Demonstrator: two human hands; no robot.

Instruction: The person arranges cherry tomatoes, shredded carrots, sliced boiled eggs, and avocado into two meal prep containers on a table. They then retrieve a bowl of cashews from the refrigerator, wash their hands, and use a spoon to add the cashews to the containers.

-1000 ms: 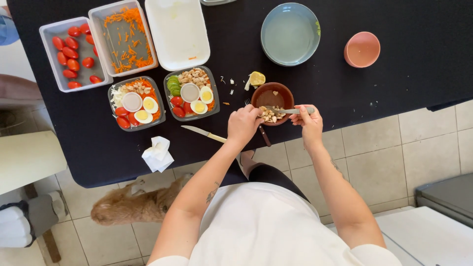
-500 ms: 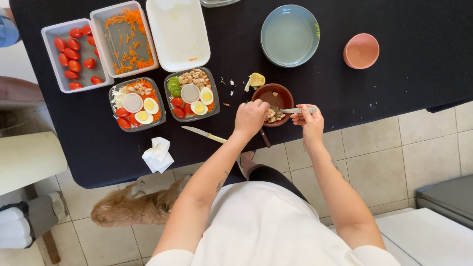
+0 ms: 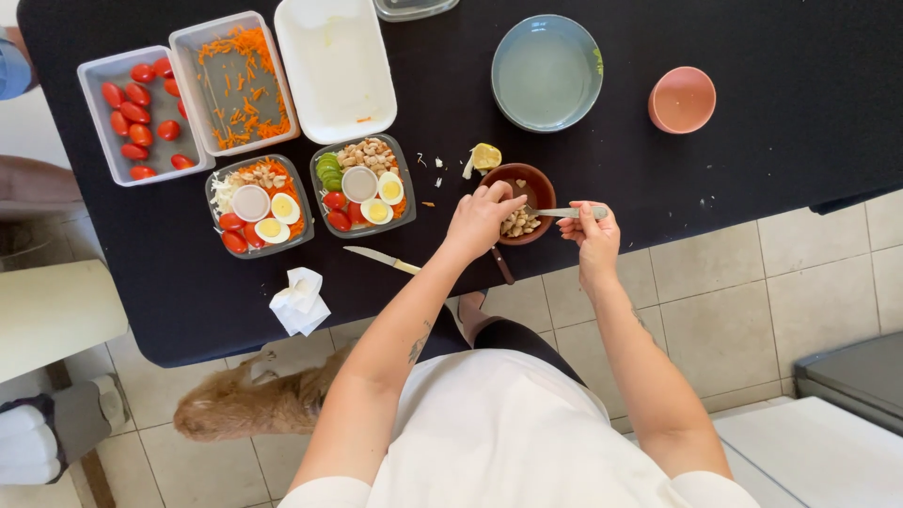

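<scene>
A small brown bowl [image 3: 539, 182] with pale chopped pieces stands near the front edge of the black table [image 3: 771, 160]. My left hand [image 3: 480, 221] grips the bowl's near-left rim. My right hand [image 3: 591, 233] holds a metal spoon [image 3: 557, 213] whose tip reaches into the bowl. Left of the bowl sit two filled salad trays [image 3: 363, 184] [image 3: 258, 204] with egg halves, tomatoes and a small lidded cup each. A knife [image 3: 381, 259] lies on the table in front of them.
Tubs of cherry tomatoes [image 3: 136, 113] and grated carrot [image 3: 235, 80], an empty white tray [image 3: 335, 66], a pale blue bowl [image 3: 547, 72], a pink cup [image 3: 681, 99], a lemon piece [image 3: 485, 155] and a crumpled napkin [image 3: 299, 301] are on the table. A furry animal [image 3: 245, 404] lies on the tiled floor.
My left hand has shifted slightly left along the bowl's rim, and the spoon has moved a little inside the bowl. The rest stays where it was.
</scene>
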